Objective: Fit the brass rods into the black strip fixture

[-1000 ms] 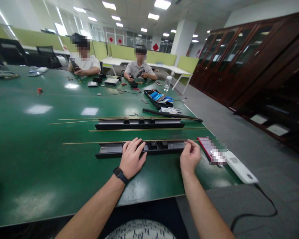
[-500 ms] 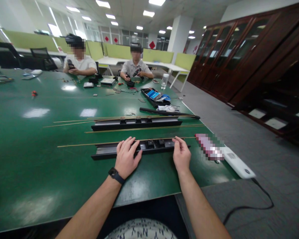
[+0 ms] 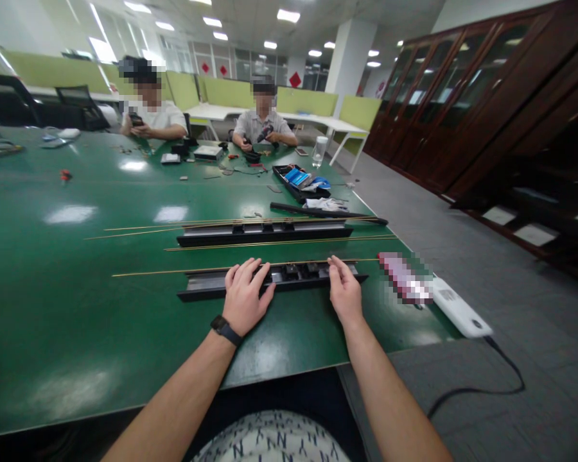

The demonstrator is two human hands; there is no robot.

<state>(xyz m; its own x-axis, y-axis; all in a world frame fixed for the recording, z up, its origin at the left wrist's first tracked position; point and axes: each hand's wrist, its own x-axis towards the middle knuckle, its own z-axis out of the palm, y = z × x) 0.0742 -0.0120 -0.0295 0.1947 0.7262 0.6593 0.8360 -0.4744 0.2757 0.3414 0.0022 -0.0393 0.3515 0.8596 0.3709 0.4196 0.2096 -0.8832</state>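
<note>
In front of me a long black channel rail [image 3: 207, 282] with a metallic inside and small black blocks [image 3: 311, 267] lies on the table. A thin gold-coloured rod [image 3: 149, 274] runs along its far edge and past both ends. My left hand [image 3: 245, 292] straddles the rail left of the blocks, fingers bent over the far side and thumb at the near side. Near the rail's right end, my right hand [image 3: 345, 292] pinches at the rod between thumb and forefinger; the fingers partly hide the contact. A second rail [image 3: 264, 236] with similar rods lies parallel behind.
A pink, blurred-out item [image 3: 404, 276] and a white power strip [image 3: 462, 308] sit at the table's right edge. Farther back are a black bar [image 3: 327, 213], gloves [image 3: 325, 204] and a black tray [image 3: 289, 176]. Two people sit across the green table [image 3: 101, 333].
My right hand has slid slightly left along the rod and rail. My left hand stays at the same place on the rail. The view has tilted a little.
</note>
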